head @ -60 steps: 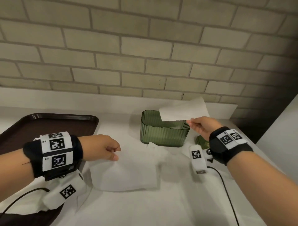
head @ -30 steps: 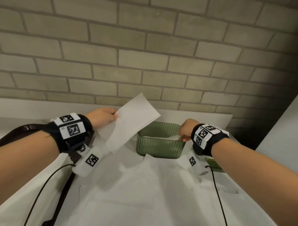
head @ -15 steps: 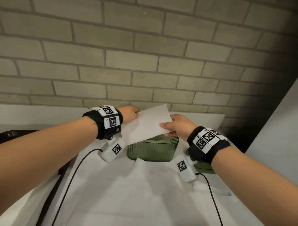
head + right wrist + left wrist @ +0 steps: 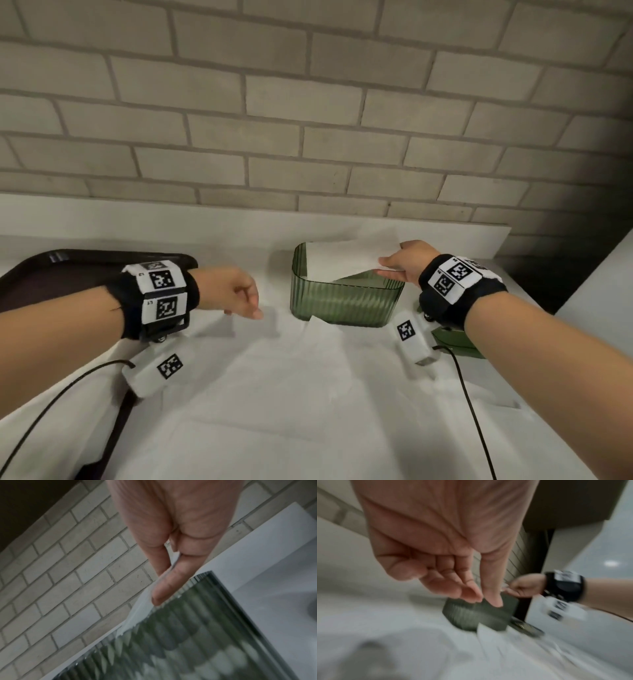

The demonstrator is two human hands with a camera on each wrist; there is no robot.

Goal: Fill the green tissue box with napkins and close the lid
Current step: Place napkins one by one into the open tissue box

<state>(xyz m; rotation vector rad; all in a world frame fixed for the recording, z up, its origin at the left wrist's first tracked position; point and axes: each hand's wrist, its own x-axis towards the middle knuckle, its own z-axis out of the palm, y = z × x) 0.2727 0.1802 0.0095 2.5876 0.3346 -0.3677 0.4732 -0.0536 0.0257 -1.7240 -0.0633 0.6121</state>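
Note:
The green ribbed tissue box (image 4: 346, 301) stands lidless on the counter near the wall. My right hand (image 4: 387, 267) pinches one corner of a white napkin (image 4: 342, 260), which lies slanted over the box's mouth. The right wrist view shows thumb and finger clamped on the napkin (image 4: 145, 607) just above the box's rim (image 4: 197, 615). My left hand (image 4: 253, 311) hovers left of the box with loosely curled fingers and holds nothing. The green lid (image 4: 455, 342) lies on the counter under my right wrist. Loose napkins (image 4: 291, 394) cover the counter in front of the box.
A dark brown tray (image 4: 68, 270) sits at the far left, partly under a napkin. A brick wall with a white ledge (image 4: 205, 219) runs behind the box. A white panel (image 4: 603, 291) bounds the right side. Cables trail from both wrist cameras.
My left hand has let go of the napkin and dropped back to the left of the box. My right hand alone has brought the napkin down onto the box's mouth.

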